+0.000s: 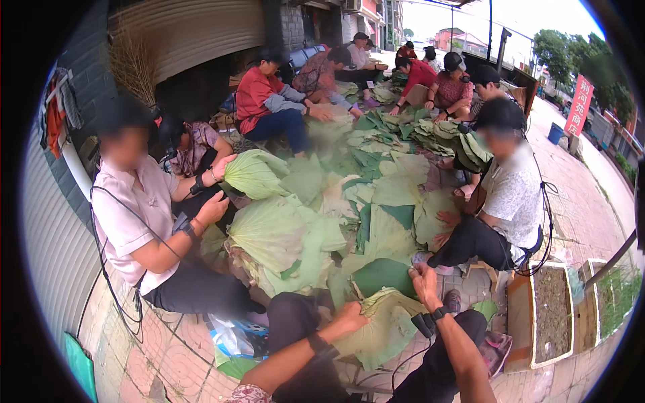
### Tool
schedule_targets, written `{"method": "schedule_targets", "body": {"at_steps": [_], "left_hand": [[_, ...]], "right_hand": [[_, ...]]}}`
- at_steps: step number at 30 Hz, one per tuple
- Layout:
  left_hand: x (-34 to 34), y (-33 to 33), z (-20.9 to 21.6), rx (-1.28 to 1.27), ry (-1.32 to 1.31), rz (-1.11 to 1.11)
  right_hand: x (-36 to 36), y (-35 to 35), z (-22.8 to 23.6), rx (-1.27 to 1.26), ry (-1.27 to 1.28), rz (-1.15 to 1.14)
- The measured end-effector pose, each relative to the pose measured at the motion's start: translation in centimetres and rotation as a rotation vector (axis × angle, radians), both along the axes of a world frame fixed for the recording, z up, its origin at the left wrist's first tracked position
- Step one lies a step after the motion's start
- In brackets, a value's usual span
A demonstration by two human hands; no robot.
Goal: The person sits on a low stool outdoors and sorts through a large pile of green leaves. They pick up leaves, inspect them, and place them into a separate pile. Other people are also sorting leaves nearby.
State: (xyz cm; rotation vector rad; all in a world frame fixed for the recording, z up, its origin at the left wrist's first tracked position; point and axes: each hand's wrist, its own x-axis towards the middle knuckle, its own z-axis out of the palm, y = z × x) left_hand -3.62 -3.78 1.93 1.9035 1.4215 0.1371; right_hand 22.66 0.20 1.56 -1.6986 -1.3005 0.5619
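Observation:
A large pale green lotus leaf (384, 329) hangs between my knees, its top edge gathered and creased. My left hand (348, 320) is closed on the left edge of this leaf. My right hand (424, 285) has its fingers pinched together at the leaf's upper right, beside a darker green lotus leaf (383, 276); which of the two edges lies in the pinch is hard to tell. Beyond my hands spreads a wide heap of flattened lotus leaves (390, 232), overlapping and partly hazy. Bands with small devices sit on both my wrists.
Several people sit around the heap. One at left holds a folded leaf (255, 173); another at right has hands on the leaves. Planter boxes (552, 312) stand at right, a blue bin (555, 133) farther back. A plastic bag (235, 336) lies by my left leg.

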Motion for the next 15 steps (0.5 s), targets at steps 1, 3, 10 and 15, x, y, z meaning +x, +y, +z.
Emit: {"method": "schedule_targets", "body": {"at_steps": [1, 3, 10, 15], "left_hand": [[0.1, 0.3, -0.2, 0.023, 0.024, 0.011], [0.0, 0.8, 0.5, -0.013, -0.036, 0.05], [0.5, 5.3, 1.6, -0.234, -0.59, 0.239], [4.7, 5.2, 2.9, -0.322, -0.722, 0.469]], "right_hand": [[0.9, 0.0, 0.6, -0.027, -0.07, -0.069], [2.3, -0.8, 3.5, 0.072, 0.05, -0.168], [8.1, -1.6, 4.8, 0.299, 0.289, -0.386], [7.7, -2.6, 3.9, 0.182, 0.164, -0.253]]}}
